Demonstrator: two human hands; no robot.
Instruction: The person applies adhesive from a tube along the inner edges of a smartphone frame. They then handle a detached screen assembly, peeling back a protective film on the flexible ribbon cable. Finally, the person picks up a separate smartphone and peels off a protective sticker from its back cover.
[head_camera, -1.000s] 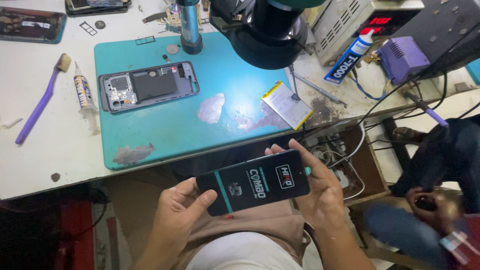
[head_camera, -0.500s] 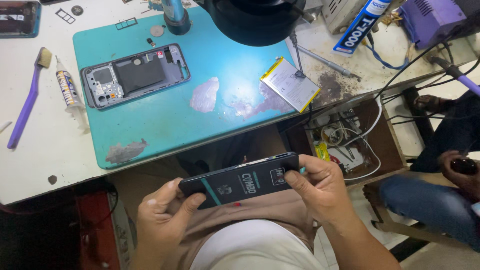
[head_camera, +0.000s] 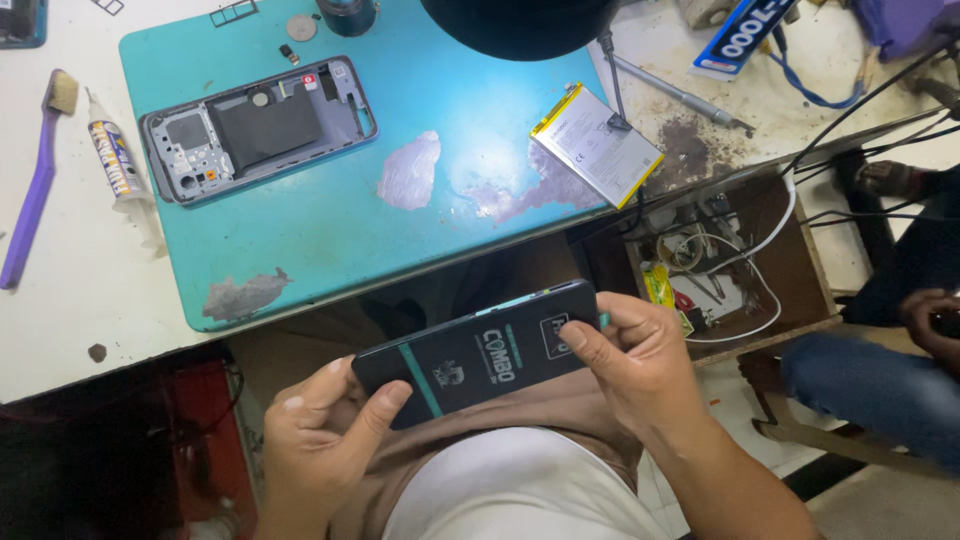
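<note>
Right now both hands grip the dark phone screen part (head_camera: 480, 352) just below the teal mat (head_camera: 330, 235) — left hand (head_camera: 325, 430) closed on one end, right hand (head_camera: 630, 365) pinching the other — so peel slowly and keep it level.

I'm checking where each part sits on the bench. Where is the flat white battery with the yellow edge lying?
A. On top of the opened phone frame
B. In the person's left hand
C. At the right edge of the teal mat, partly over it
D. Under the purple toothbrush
C: the battery lies at the right edge of the teal mat, apart from the opened phone frame and from both hands.
</note>
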